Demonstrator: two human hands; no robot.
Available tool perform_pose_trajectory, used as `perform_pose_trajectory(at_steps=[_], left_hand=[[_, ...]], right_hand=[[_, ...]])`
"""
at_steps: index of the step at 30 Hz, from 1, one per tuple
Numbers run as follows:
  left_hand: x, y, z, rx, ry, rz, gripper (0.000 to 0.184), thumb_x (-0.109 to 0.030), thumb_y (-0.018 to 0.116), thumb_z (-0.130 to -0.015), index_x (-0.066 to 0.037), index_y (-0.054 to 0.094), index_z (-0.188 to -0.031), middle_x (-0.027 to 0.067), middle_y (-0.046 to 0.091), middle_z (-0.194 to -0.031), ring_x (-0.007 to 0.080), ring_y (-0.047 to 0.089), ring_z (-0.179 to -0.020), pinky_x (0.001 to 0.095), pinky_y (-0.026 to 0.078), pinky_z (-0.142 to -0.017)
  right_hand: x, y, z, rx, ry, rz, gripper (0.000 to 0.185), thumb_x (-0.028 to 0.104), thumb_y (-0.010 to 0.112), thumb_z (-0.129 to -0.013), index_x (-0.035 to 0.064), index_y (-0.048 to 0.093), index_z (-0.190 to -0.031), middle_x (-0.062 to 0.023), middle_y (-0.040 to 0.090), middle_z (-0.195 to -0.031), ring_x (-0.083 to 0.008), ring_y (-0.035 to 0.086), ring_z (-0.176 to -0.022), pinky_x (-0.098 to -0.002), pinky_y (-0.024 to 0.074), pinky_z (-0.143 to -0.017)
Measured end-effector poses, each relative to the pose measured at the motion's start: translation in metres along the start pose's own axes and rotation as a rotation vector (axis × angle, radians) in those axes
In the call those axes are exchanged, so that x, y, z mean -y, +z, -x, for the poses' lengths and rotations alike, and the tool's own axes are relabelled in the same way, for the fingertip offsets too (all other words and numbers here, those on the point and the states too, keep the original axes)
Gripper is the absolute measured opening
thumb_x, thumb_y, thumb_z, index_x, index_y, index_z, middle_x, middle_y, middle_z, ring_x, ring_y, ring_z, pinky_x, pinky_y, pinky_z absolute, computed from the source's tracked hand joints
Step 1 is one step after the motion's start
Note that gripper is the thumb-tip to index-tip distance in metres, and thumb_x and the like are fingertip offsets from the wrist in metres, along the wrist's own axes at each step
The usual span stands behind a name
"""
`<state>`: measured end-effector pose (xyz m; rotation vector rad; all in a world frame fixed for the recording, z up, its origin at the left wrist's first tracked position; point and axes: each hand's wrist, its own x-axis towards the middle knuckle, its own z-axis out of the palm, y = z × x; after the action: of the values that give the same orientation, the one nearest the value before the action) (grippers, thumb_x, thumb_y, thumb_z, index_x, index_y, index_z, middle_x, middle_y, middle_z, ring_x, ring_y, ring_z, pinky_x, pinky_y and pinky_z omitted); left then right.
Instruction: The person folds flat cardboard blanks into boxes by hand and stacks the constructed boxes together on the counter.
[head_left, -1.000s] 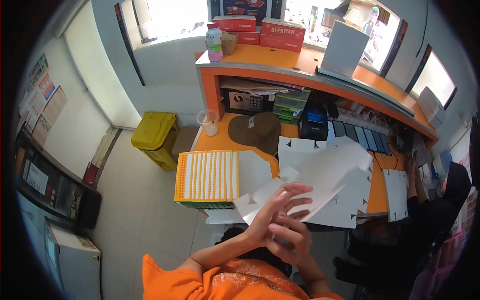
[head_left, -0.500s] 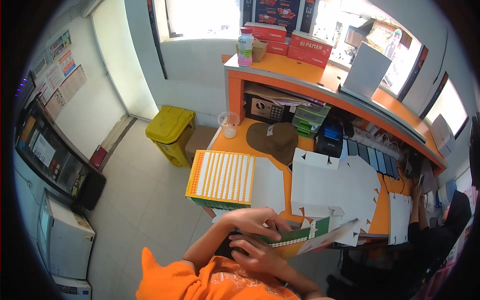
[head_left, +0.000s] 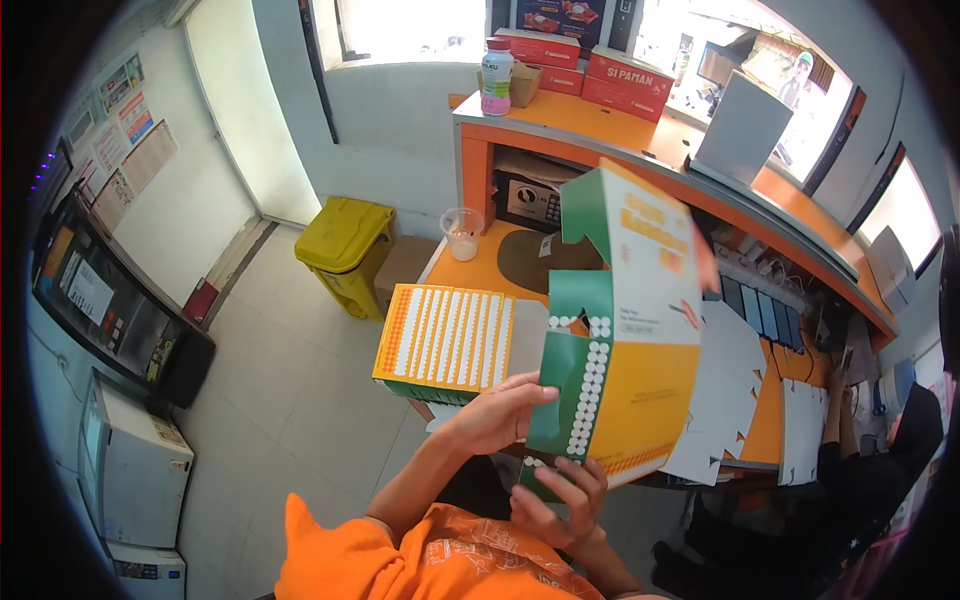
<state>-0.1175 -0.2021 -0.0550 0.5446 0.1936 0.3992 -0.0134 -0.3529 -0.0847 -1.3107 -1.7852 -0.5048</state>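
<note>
A printed cardboard box, green, white and yellow with rows of white dots, is partly folded open and tilted upright before me. My left hand pinches its green side edge between thumb and fingers. Below, my right hand has curled fingers against the box's lower edge, by a small green flap. To the left of the box, a row of folded cardboard boxes with white and orange dotted edges sits on the orange table. Flat white cardboard sheets lie behind and right of the held box.
A clear plastic cup and a brown cap lie on the table, near a safe. A yellow bin stands on the floor to the left. Another person in dark clothes is at the right end.
The box has swung up from low and edge-on to upright, its printed face now showing and hiding part of the cap and shelf. My hands have moved apart along its edge.
</note>
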Motion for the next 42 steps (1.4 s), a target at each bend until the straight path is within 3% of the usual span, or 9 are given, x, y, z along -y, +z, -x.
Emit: perform_pose_trajectory(at_steps=[6,9,12,16,17,23,28,33,42], left_hand=[[0.010,0.001,-0.006,0.065,-0.004,-0.063,0.033,-0.009,0.047,-0.093,0.000,0.043,-0.125,0.0091,0.058,-0.112,0.0177,0.063,-0.095,0.0326,0.056,-0.079],[0.014,0.000,-0.010,0.029,-0.005,-0.096,0.034,-0.007,0.049,-0.092,0.002,0.044,-0.124,0.0095,0.059,-0.110,0.0183,0.064,-0.093,0.0330,0.057,-0.077],[0.014,0.005,-0.014,0.041,-0.027,-0.186,0.033,-0.007,0.051,-0.091,0.003,0.046,-0.122,0.0104,0.061,-0.108,0.0177,0.064,-0.091,0.0309,0.057,-0.075],[0.023,0.013,-0.016,0.121,0.040,-0.277,0.033,-0.006,0.056,-0.089,0.003,0.050,-0.119,0.0108,0.063,-0.104,0.0153,0.064,-0.089,0.0269,0.057,-0.073],[0.023,0.016,-0.014,0.128,0.054,-0.262,0.031,-0.006,0.060,-0.087,0.003,0.053,-0.116,0.0092,0.065,-0.100,0.0119,0.063,-0.086,0.0246,0.056,-0.073],[0.049,0.025,-0.012,0.195,0.208,-0.475,0.018,-0.005,0.063,-0.085,0.002,0.065,-0.101,0.0046,0.066,-0.093,0.0046,0.057,-0.081,0.0201,0.050,-0.065],[0.052,0.034,-0.016,0.080,0.088,-0.294,0.022,0.001,0.059,-0.085,0.004,0.063,-0.106,0.0095,0.064,-0.102,0.0133,0.061,-0.087,0.0253,0.054,-0.074],[0.048,0.030,-0.017,0.016,0.125,-0.401,0.021,-0.010,0.057,-0.089,0.000,0.064,-0.106,0.0043,0.065,-0.094,0.0082,0.059,-0.084,0.0235,0.051,-0.072],[0.072,0.032,-0.019,0.066,0.204,-0.345,0.022,-0.014,0.055,-0.091,0.002,0.065,-0.101,0.0028,0.065,-0.088,0.0070,0.058,-0.080,0.0234,0.050,-0.069]], right_hand=[[-0.008,-0.027,-0.014,0.129,0.003,0.215,0.041,0.046,0.072,-0.073,0.0225,0.058,-0.104,0.0015,0.057,-0.110,-0.0157,0.051,-0.101,-0.0403,0.0359,-0.096],[-0.014,-0.040,-0.016,0.195,0.021,0.067,0.047,0.054,0.070,-0.071,0.0216,0.058,-0.103,0.0011,0.057,-0.104,-0.0169,0.050,-0.099,-0.0412,0.0351,-0.096],[-0.018,-0.048,-0.010,0.124,0.158,-0.225,0.054,0.061,0.070,-0.065,0.0206,0.058,-0.099,0.0021,0.055,-0.095,-0.0180,0.049,-0.098,-0.0424,0.0352,-0.095],[-0.015,-0.036,-0.005,-0.355,0.141,-0.366,0.059,0.062,0.075,-0.058,0.0264,0.043,-0.093,0.0041,0.046,-0.087,-0.0198,0.045,-0.088,-0.0500,0.0343,-0.098],[-0.015,-0.043,-0.003,-0.218,0.148,-0.186,0.062,0.066,0.068,-0.064,0.0228,0.032,-0.090,0.0000,0.038,-0.089,-0.0229,0.043,-0.088,-0.0567,0.0356,-0.098],[-0.024,-0.039,0.000,-0.136,0.152,0.300,0.041,0.046,0.078,-0.066,0.0241,0.056,-0.091,0.0018,0.042,-0.096,-0.0207,0.041,-0.097,-0.0439,0.0444,-0.089],[-0.030,-0.050,0.000,-0.118,0.098,0.207,0.037,0.044,0.076,-0.070,0.0193,0.058,-0.091,0.0045,0.049,-0.096,-0.0157,0.047,-0.097,-0.0464,0.0476,-0.089],[-0.027,-0.044,-0.002,-0.101,0.028,0.113,0.028,0.042,0.076,-0.071,0.0192,0.061,-0.080,0.0092,0.054,-0.081,-0.0094,0.053,-0.088,-0.0489,0.0490,-0.090],[-0.034,-0.039,-0.003,-0.243,0.086,0.215,0.027,0.037,0.078,-0.069,0.0202,0.062,-0.083,0.0105,0.053,-0.085,-0.0115,0.049,-0.089,-0.0420,0.0502,-0.083]])
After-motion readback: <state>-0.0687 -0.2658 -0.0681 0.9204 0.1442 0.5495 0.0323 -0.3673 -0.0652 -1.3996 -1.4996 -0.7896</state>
